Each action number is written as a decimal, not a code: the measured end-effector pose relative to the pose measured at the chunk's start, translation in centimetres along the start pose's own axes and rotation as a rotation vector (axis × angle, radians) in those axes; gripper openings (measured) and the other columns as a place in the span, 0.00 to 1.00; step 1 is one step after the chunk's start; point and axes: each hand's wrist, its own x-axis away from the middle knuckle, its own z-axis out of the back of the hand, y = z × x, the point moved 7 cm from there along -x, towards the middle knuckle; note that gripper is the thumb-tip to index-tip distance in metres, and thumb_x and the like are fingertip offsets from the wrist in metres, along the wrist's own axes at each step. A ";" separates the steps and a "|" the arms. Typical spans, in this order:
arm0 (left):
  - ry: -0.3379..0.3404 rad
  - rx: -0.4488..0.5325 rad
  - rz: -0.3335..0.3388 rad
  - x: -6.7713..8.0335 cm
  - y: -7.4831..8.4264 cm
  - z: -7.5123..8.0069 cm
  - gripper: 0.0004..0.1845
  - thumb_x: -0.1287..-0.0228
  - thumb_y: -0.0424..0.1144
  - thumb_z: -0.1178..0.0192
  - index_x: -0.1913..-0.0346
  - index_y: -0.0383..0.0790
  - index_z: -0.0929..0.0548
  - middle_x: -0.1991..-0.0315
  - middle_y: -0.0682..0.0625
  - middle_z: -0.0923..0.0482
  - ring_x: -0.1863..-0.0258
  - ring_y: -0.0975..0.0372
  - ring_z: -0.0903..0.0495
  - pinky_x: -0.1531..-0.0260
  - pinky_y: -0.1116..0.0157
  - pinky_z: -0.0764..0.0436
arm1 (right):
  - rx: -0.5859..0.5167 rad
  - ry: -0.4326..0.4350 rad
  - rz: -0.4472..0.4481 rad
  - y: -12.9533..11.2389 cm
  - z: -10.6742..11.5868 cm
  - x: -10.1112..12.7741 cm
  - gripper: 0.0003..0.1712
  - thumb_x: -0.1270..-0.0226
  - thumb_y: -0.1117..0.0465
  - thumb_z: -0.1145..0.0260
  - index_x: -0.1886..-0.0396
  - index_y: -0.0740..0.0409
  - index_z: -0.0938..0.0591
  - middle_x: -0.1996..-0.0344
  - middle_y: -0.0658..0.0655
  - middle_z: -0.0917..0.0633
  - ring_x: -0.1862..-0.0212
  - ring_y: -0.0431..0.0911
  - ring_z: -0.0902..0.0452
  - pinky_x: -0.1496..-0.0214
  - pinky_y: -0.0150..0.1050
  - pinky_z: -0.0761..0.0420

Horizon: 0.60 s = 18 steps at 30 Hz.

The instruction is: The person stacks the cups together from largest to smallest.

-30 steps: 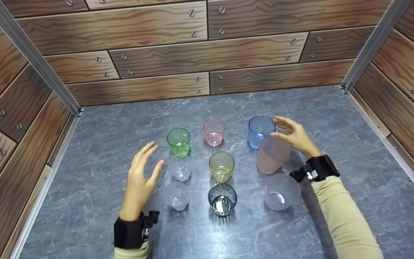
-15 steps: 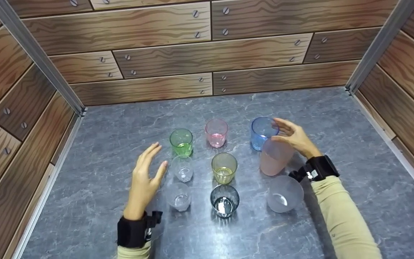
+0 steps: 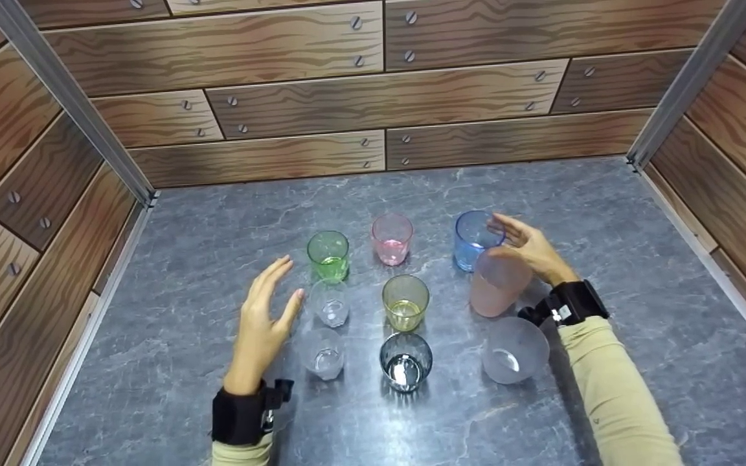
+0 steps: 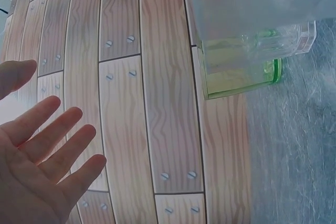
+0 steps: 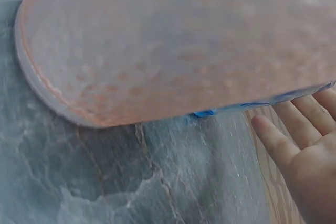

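Note:
In the head view my right hand [image 3: 535, 252] is at the right side of the blue glass [image 3: 470, 249], fingertips at its rim and thumb low, by the frosted orange cup [image 3: 499, 285]. Straight fingers [image 5: 283, 145] show beyond that orange cup in the right wrist view. My left hand [image 3: 261, 323] hovers with its fingers spread, holding nothing. Beside it stand a green glass [image 3: 328, 252], a small clear glass [image 3: 331, 307] and another clear glass [image 3: 323, 356]. The left wrist view shows its open palm [image 4: 31, 177] apart from the glasses.
A pink glass [image 3: 392, 239], a yellow glass [image 3: 405, 301] and a dark grey glass [image 3: 405, 359] form the middle column. A frosted clear cup [image 3: 514, 349] stands near my right forearm. Wood-patterned walls [image 3: 295, 107] enclose the grey marbled tabletop [image 3: 217, 213].
My right hand has shifted slightly left against the blue glass, its thumb lower behind the orange cup's rim. The head view has drifted a little; the glasses and left hand keep their places.

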 end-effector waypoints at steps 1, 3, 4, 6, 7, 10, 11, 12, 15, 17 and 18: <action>0.000 0.000 -0.002 0.0 0.0 0.0 0.24 0.41 0.34 0.39 0.41 0.34 0.27 0.39 0.41 0.28 0.38 0.51 0.30 0.35 0.58 0.33 | -0.006 -0.005 0.004 0.0 0.0 0.0 0.43 0.43 0.68 0.35 0.30 0.62 0.45 0.32 0.69 0.38 0.30 0.52 0.40 0.25 0.48 0.45; -0.002 -0.002 0.004 0.0 0.0 -0.1 0.24 0.41 0.34 0.39 0.41 0.35 0.27 0.39 0.42 0.28 0.37 0.52 0.30 0.34 0.59 0.34 | -0.022 -0.012 0.017 0.1 0.0 0.0 0.43 0.42 0.68 0.35 0.29 0.63 0.46 0.32 0.70 0.39 0.29 0.57 0.45 0.24 0.51 0.48; -0.003 -0.004 0.005 0.0 0.0 -0.1 0.24 0.41 0.34 0.39 0.41 0.35 0.27 0.39 0.42 0.28 0.37 0.52 0.30 0.34 0.59 0.34 | -0.029 -0.016 0.026 0.1 -0.1 0.0 0.43 0.42 0.68 0.36 0.29 0.63 0.46 0.32 0.70 0.40 0.29 0.59 0.46 0.24 0.52 0.49; -0.007 -0.008 0.008 0.0 0.0 -0.1 0.23 0.41 0.34 0.39 0.41 0.36 0.27 0.39 0.42 0.28 0.37 0.52 0.30 0.34 0.59 0.34 | -0.037 -0.024 0.041 0.1 -0.3 -0.1 0.44 0.42 0.68 0.36 0.29 0.63 0.47 0.32 0.71 0.41 0.29 0.60 0.48 0.24 0.54 0.50; -0.009 -0.009 0.006 0.0 0.0 -0.1 0.23 0.41 0.34 0.39 0.42 0.36 0.27 0.39 0.42 0.27 0.38 0.52 0.30 0.34 0.59 0.34 | -0.040 -0.028 0.047 0.2 -0.3 -0.2 0.44 0.42 0.68 0.36 0.29 0.63 0.48 0.32 0.71 0.41 0.29 0.59 0.48 0.24 0.54 0.50; -0.014 -0.007 -0.004 0.0 0.0 -0.2 0.22 0.41 0.34 0.39 0.42 0.36 0.26 0.40 0.43 0.26 0.39 0.52 0.29 0.35 0.60 0.32 | -0.053 -0.038 0.065 0.2 -0.5 -0.2 0.45 0.42 0.69 0.36 0.28 0.61 0.49 0.31 0.70 0.42 0.28 0.59 0.48 0.24 0.55 0.52; -0.014 -0.008 -0.007 0.0 0.0 -0.2 0.22 0.41 0.34 0.39 0.43 0.36 0.26 0.40 0.43 0.26 0.39 0.52 0.28 0.36 0.60 0.31 | -0.057 -0.042 0.069 0.2 -0.5 -0.3 0.45 0.42 0.69 0.36 0.28 0.61 0.49 0.31 0.70 0.42 0.28 0.58 0.48 0.24 0.55 0.52; -0.013 -0.007 -0.011 0.1 0.0 -0.2 0.22 0.41 0.34 0.39 0.43 0.35 0.25 0.41 0.43 0.26 0.40 0.52 0.28 0.36 0.60 0.31 | -0.062 -0.043 0.072 0.2 -0.6 -0.3 0.45 0.42 0.69 0.36 0.28 0.60 0.49 0.31 0.70 0.42 0.28 0.57 0.47 0.24 0.55 0.52; -0.016 -0.009 -0.011 0.0 0.0 -0.3 0.21 0.40 0.35 0.40 0.44 0.34 0.25 0.41 0.44 0.25 0.40 0.53 0.27 0.37 0.61 0.30 | -0.065 -0.040 0.075 0.3 -0.6 -0.3 0.45 0.42 0.70 0.37 0.28 0.60 0.48 0.31 0.70 0.41 0.29 0.52 0.42 0.24 0.55 0.52; -0.018 -0.010 -0.010 0.0 0.0 -0.2 0.21 0.40 0.35 0.40 0.44 0.34 0.25 0.41 0.44 0.25 0.40 0.53 0.27 0.37 0.61 0.30 | -0.061 -0.037 0.074 0.3 -0.6 -0.3 0.44 0.42 0.69 0.37 0.28 0.60 0.47 0.31 0.70 0.41 0.30 0.48 0.40 0.25 0.55 0.52; -0.019 -0.011 -0.007 0.0 0.0 -0.2 0.21 0.40 0.35 0.40 0.44 0.35 0.25 0.41 0.44 0.25 0.40 0.53 0.27 0.37 0.61 0.30 | -0.058 -0.032 0.070 0.3 -0.5 -0.3 0.44 0.42 0.69 0.36 0.28 0.60 0.47 0.32 0.70 0.40 0.31 0.46 0.39 0.24 0.54 0.51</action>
